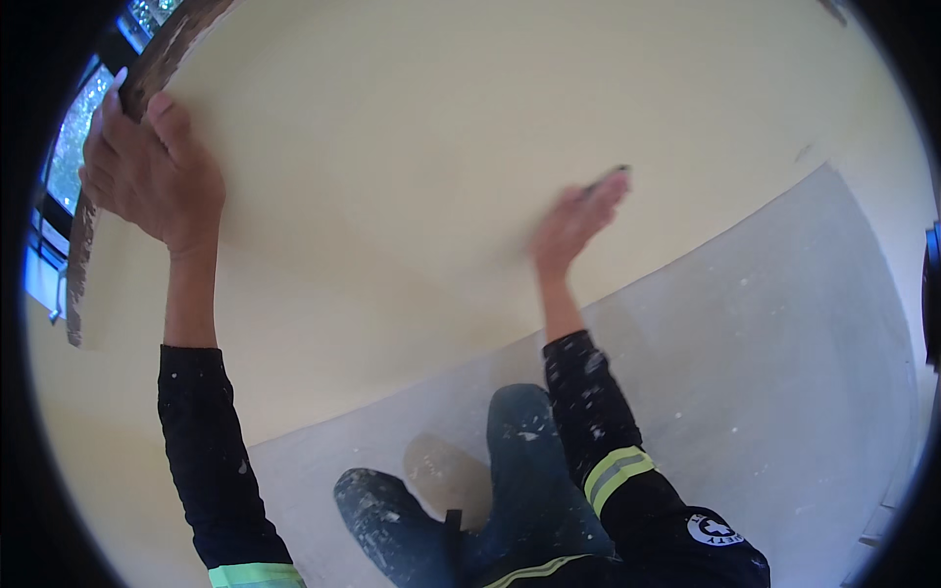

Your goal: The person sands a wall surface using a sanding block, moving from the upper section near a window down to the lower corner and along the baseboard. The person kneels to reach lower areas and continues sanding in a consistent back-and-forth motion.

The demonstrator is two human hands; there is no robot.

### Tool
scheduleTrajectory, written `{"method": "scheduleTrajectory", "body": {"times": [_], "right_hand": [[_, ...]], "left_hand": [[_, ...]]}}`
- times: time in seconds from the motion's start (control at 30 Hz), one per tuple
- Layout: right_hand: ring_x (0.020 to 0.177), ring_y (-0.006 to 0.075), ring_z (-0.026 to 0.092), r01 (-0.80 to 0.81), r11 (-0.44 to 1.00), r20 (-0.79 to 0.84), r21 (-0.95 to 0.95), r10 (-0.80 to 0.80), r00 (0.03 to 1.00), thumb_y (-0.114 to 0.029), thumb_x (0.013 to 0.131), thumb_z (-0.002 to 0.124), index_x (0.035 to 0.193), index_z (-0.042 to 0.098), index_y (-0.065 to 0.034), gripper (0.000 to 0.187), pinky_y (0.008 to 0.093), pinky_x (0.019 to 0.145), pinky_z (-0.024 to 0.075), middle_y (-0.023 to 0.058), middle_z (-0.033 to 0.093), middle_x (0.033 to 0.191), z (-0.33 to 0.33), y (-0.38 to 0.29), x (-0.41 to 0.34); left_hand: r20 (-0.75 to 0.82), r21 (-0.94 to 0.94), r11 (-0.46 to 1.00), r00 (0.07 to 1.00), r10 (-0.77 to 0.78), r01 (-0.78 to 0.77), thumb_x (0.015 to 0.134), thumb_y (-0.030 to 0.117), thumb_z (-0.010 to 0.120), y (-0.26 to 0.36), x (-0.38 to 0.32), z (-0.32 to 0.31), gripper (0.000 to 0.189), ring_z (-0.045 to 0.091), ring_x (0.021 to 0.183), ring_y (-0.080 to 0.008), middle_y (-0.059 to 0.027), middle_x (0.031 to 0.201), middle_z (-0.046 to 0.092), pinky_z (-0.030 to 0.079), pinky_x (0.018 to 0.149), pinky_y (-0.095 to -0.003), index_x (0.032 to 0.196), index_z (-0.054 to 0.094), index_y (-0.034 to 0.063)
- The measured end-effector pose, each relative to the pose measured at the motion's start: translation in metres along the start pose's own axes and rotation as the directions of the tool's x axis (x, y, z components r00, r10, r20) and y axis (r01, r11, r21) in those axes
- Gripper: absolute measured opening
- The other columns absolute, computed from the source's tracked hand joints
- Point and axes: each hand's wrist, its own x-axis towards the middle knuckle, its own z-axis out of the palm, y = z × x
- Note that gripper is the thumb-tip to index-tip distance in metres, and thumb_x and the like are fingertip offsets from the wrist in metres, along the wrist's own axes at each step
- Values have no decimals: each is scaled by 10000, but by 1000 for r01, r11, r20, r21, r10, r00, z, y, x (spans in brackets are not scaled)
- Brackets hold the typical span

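My left hand (pixel 158 173) is at the brown wooden window sill (pixel 158 62), whose paint is patchy. Its fingers bend over the sill on the window side, and the thumb lies on the wall side. Lower and to the right, my right hand (pixel 577 220) is against the cream-painted wall (pixel 412 184), blurred by motion. Between its fingers is a thin, dark-edged flat piece (pixel 606 180); most of it is hidden by the hand, and its material cannot be told. A faint whitish smear shows on the wall left of the right wrist.
A grey floor (pixel 742 345) with white specks meets the wall along a slanting line. My paint-spotted legs (pixel 518 441) are bent close to the wall. A window (pixel 81 132) with dark bars stands at the upper left. A dark object (pixel 932 294) cuts into the far right edge.
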Motion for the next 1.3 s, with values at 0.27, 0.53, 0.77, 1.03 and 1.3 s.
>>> {"method": "scheduleTrajectory", "body": {"times": [0.27, 0.53, 0.77, 1.03, 1.3], "right_hand": [[1662, 408, 51, 593, 803, 176, -54, -577, 798, -396, 1081, 508, 1706, 159, 3, 820, 659, 1283, -13, 214, 143, 1786, 20, -87, -3], [1658, 393, 32, 35, 947, 32, 320, -48, 998, -556, 1157, 264, 1711, 62, -13, 802, 547, 1321, 45, 222, 80, 1788, -24, -127, 269], [1617, 479, 150, 211, 918, 189, -337, -154, 970, -373, 1182, 290, 1643, 154, 139, 702, 527, 1324, 109, 352, 151, 1727, -22, -262, 161], [1164, 309, 648, -580, 535, 406, 615, 416, 814, -591, 1139, 351, 1471, 525, -12, 690, 462, 1014, 561, 145, 651, 1340, -78, -218, 382], [1408, 252, 501, -805, 456, 766, -379, 643, 4, -604, 1099, 495, 1631, 414, -76, 755, 436, 1106, 483, 104, 506, 1589, -211, -348, 15]], "left_hand": [[73, -100, 983, 987, -145, 152, 1082, 515, 512, 3, 2, -12, 543, 486, 1435, -277, -81, 1453, 616, 234, 1238, -567, 1469, 595, 144], [235, -251, 914, 936, -263, 320, 1037, 458, 584, 10, 10, -23, 561, 435, 1449, -328, -89, 1438, 590, 139, 1242, -565, 1443, 580, 71], [564, -226, 876, 790, -239, 426, 1071, 398, 548, 6, 46, -53, 552, 384, 1489, -384, -113, 1521, 534, 112, 1252, -595, 1504, 525, 57], [885, -187, 640, 411, -221, 745, 1042, 205, 603, -5, 64, -151, 622, 216, 1618, -433, -185, 1712, 359, 129, 1296, -604, 1620, 420, 62], [460, 872, -217, -886, 57, 439, 1059, 136, 522, 21, 67, -466, 337, 706, 1123, -292, -134, 1262, 730, 535, 1022, -403, 1356, 630, 18]]}}
